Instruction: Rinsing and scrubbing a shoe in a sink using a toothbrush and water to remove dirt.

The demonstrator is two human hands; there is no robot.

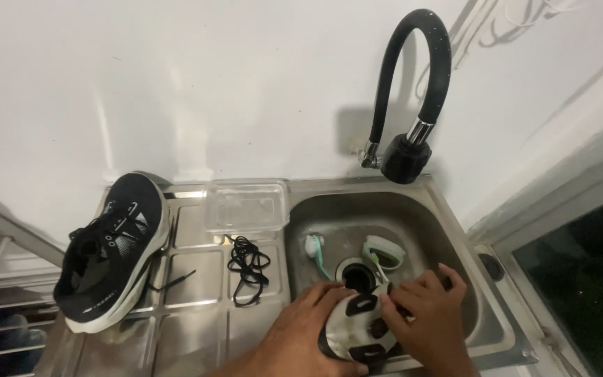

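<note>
Both hands' fingers (343,297) grip upturned shoe (361,328).

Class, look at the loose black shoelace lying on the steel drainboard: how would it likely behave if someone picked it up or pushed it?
The black shoelace lies in limp tangled loops, so it would probably dangle floppy and feel very light. Pushed across the drainboard, it would likely bunch rather than roll.

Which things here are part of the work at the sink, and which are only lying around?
In use:
- left hand
- right hand
- shoe in the sink, sole up, both hands on it
- sink

Lying about:
- black shoe
- loose black lace
- clear plastic tub
- black tap
</note>
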